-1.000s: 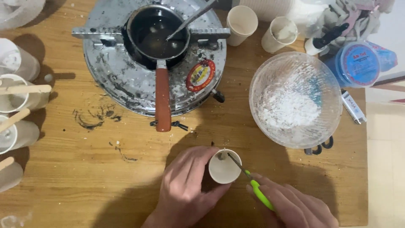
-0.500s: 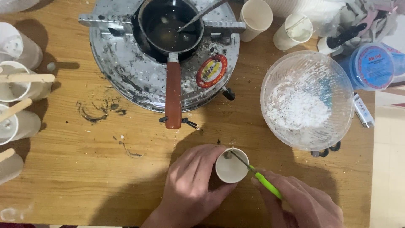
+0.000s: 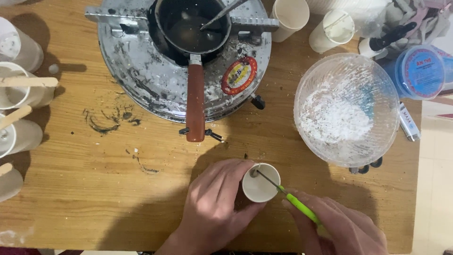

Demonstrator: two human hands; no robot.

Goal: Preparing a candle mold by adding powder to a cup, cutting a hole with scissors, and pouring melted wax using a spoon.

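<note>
The left hand (image 3: 214,208) is wrapped around a small paper cup (image 3: 261,182) at six o'clock on the table (image 3: 94,198); the right hand (image 3: 339,229) grips a green-handled tool (image 3: 295,203) whose metal tip pokes into the cup, toward ten o'clock

Home craft corner, likely candle making; wooden worktop (image 3: 94,189) scorched and spattered; portable metal stove (image 3: 155,80) bearing a small pot (image 3: 193,23); paper cups (image 3: 19,89) with wooden sticks; bowl of white flakes (image 3: 347,111).
</note>
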